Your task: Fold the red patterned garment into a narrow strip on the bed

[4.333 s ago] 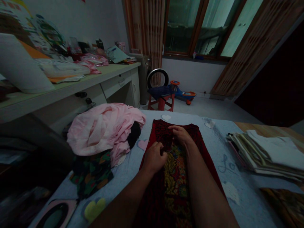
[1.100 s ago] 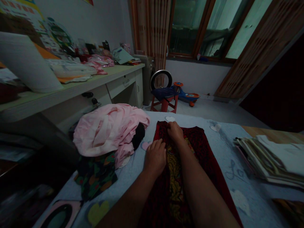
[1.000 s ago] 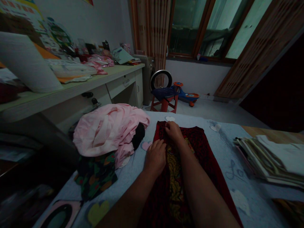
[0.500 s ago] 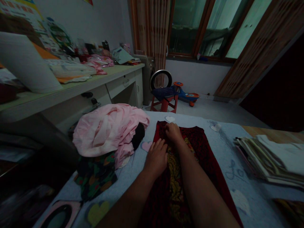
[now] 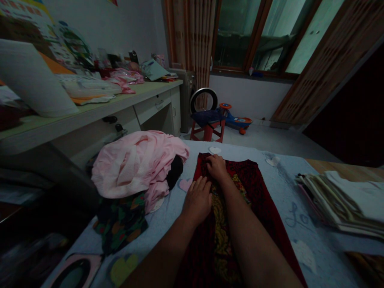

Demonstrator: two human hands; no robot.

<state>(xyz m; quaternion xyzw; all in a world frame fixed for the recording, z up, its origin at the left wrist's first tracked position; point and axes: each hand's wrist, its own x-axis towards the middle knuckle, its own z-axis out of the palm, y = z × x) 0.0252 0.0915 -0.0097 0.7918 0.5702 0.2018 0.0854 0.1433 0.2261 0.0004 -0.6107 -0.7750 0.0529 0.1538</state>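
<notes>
The soft red-and-yellow cloth garment (image 5: 223,232) lies limp at 12 o'clock on a pale blue sheet (image 5: 288,192), best held by its top edge. The right hand (image 5: 217,168) pinches that edge; the left hand (image 5: 196,202) rests open.

We note matt woven cloth on dark red garment (image 5: 247,176), soft crinkled fabric in pink heap (image 5: 135,164), glossy plastic on blue ride-on toy (image 5: 237,120), smooth wood on tabletop (image 5: 348,170).

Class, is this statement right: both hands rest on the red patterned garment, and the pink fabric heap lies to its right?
No: the pink fabric heap lies to the left of the red patterned garment, not its right, as the head view shows. The rest stands: the left hand and the right hand both rest on the garment.
</notes>
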